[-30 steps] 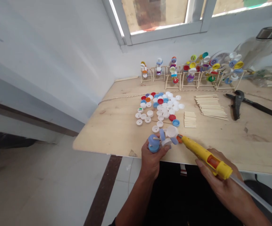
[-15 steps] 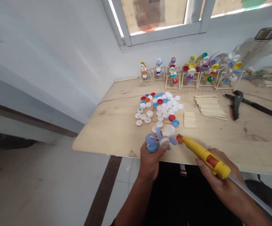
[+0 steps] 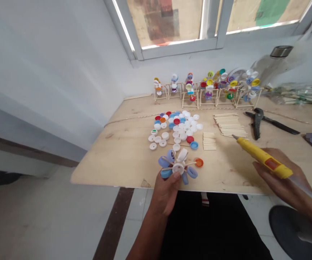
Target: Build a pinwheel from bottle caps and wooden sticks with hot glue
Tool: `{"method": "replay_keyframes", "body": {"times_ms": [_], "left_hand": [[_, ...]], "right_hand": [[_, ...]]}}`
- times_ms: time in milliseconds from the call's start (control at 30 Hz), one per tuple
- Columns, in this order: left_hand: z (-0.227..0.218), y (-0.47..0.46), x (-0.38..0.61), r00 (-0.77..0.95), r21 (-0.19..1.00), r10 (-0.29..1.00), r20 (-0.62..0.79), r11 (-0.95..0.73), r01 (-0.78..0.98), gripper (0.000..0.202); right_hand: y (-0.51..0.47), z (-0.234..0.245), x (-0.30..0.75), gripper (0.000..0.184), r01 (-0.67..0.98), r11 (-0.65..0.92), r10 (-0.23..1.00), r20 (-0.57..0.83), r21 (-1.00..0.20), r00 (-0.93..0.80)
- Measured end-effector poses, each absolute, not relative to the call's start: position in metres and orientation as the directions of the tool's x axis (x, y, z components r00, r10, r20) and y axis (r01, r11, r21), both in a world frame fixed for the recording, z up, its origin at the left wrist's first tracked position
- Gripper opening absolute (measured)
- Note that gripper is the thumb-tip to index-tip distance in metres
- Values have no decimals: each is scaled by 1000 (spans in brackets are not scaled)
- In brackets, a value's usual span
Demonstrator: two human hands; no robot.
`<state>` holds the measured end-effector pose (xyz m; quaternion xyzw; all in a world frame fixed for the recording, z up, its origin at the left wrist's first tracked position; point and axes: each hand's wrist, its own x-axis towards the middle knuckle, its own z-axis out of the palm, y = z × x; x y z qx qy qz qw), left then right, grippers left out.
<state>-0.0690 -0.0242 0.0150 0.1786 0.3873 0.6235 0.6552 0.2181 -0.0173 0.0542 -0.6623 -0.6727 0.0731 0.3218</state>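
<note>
My left hand (image 3: 166,191) is closed on a small wheel made of bottle caps (image 3: 178,168) on wooden sticks, with a white cap at its hub and blue, purple and white caps around it. One bare stick points right toward an orange cap (image 3: 199,163); whether they touch I cannot tell. Over the right part of the table, my right hand (image 3: 285,173) grips a yellow hot glue gun (image 3: 264,157), its nozzle pointing left near the long sticks. A clear glue stick trails from its back. Loose white, blue and red caps (image 3: 183,127) lie beyond my left hand.
Several cap wheels on stick frames (image 3: 208,90) line the wall under the window. Short sticks (image 3: 209,141) and long sticks (image 3: 230,124) lie in bundles. Black-handled pliers (image 3: 257,122) rest to their right. A round black stool (image 3: 293,231) stands below the table's front edge.
The glue gun has moved right and away from the cap wheel. My left hand has turned the wheel so its hub faces me more. The whole view has shifted slightly.
</note>
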Motion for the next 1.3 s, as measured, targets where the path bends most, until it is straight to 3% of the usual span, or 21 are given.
{"method": "replay_keyframes", "body": {"times_ms": [67,133,233,400,467,700,800,1100,1200,1300], "left_hand": [[16,-25,-70,-66,710,955,-288,167,-684,23],[17,-25,-71,-56,710,955,-291,177,-682,23],[15,-25,-72,-54,707,953,-299,183,-683,23],[9,-24,-75,-42,696,953,-300,188,-693,22],[8,-23,-75,-36,690,953,-300,191,-699,24],[6,-21,-75,-25,685,956,-294,192,-703,24],[5,-21,-75,-13,675,957,-289,194,-711,21],[3,-20,-76,14,651,959,-282,201,-732,24],[3,-19,-76,9,647,962,-274,191,-738,23],[4,-19,-76,17,640,964,-265,189,-745,24]], "right_hand": [[-4,49,244,24,896,261,904,416,-358,-97],[10,42,271,29,926,301,889,419,-226,-186],[29,34,303,37,957,255,920,341,-139,-195],[44,33,323,45,979,203,921,340,-7,-189],[45,35,324,47,978,208,928,313,14,-202],[59,27,339,27,989,148,971,196,-22,-140],[66,19,353,32,989,142,980,147,-36,-135],[74,6,379,44,961,266,963,18,72,-268],[69,14,380,49,952,288,952,79,107,-297],[52,34,360,60,953,259,914,278,160,-295]]}}
